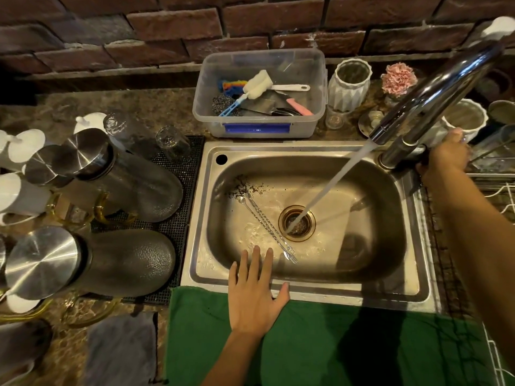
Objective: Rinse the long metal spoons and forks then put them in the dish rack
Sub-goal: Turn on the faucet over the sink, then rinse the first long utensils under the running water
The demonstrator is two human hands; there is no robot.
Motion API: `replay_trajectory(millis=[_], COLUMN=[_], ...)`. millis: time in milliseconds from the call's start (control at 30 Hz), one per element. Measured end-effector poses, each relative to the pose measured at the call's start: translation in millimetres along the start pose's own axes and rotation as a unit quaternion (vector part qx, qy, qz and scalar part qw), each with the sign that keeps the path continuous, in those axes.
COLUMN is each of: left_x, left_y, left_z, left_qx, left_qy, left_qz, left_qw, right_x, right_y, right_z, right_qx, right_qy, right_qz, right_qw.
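Observation:
Long thin metal spoons and forks [264, 227] lie together on the bottom of the steel sink [412, 227], slanting from upper left to lower right, just left of the drain [297, 223]. Water streams from the tap [434, 87] into the drain. My left hand [255, 291] is flat and spread on the sink's front rim, holding nothing, its fingertips a little short of the fork ends. My right hand [446, 157] is closed on the tap handle at the sink's right back corner. A wire dish rack [501, 196] shows at the right edge.
A green towel [348, 344] covers the counter in front of the sink. Metal-lidded jugs [125, 174] and upturned glasses lie on a black mat at left. A clear box [259, 126] of brushes and scourers stands behind the sink, beside white vases [348, 84].

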State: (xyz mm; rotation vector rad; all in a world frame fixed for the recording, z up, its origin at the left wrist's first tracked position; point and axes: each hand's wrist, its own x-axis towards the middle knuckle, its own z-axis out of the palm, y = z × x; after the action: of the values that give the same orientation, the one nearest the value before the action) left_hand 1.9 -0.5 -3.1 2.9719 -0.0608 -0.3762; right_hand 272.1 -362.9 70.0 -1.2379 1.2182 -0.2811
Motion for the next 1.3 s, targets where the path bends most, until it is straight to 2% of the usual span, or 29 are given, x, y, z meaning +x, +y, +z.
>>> replay_trajectory(millis=[133,233,267,333,433,567,633,867,1000,1133,1233,1300], left_x=[1.4,18.4,30.0,62.2,117.4,164.3,179.0,197.0,199.6,195.5,189.1,182.8], left_y=[4.2,7.8,8.7,7.1,-5.1,-20.2,-22.8,-9.6,-7.4,-11.1,-15.6,-16.4], left_z=[-7.2,-15.5,-18.2,-23.0,-21.8,-6.0,2.1,15.5,17.7,19.3,12.5,3.8], left_qx=[-0.008,-0.1,-0.161,-0.287,-0.39,-0.396,-0.405,-0.447,-0.461,-0.454,-0.453,-0.456], left_qy=[0.006,0.044,0.049,0.027,-0.028,-0.063,-0.073,-0.039,-0.034,-0.032,-0.014,0.02], left_qz=[-0.014,-0.057,-0.087,-0.182,-0.307,-0.379,-0.41,-0.497,-0.516,-0.5,-0.49,-0.488], left_qw=[1.0,0.992,0.982,0.94,0.868,0.834,0.814,0.743,0.721,0.737,0.745,0.744], right_x=[-12.2,-29.4,-37.3,-55.0,-87.6,-119.5,-127.9,-132.4,-134.7,-148.7,-169.8,-188.9], right_y=[-3.8,0.7,3.3,12.2,28.0,50.3,62.3,102.4,115.2,124.2,128.3,134.5], right_z=[-4.4,-10.6,-13.6,-20.5,-34.5,-52.8,-59.5,-80.0,-83.9,-81.9,-75.7,-71.2], right_qx=[-0.039,-0.06,-0.061,-0.079,-0.105,-0.106,-0.09,-0.133,-0.132,-0.176,-0.219,-0.249], right_qy=[-0.011,-0.029,-0.039,-0.064,-0.1,-0.135,-0.142,-0.137,-0.142,-0.164,-0.218,-0.285], right_qz=[-0.003,-0.024,-0.039,-0.057,-0.051,-0.018,0.024,0.081,0.089,0.076,0.058,0.062], right_qw=[0.999,0.998,0.997,0.993,0.988,0.985,0.985,0.978,0.977,0.968,0.949,0.924])
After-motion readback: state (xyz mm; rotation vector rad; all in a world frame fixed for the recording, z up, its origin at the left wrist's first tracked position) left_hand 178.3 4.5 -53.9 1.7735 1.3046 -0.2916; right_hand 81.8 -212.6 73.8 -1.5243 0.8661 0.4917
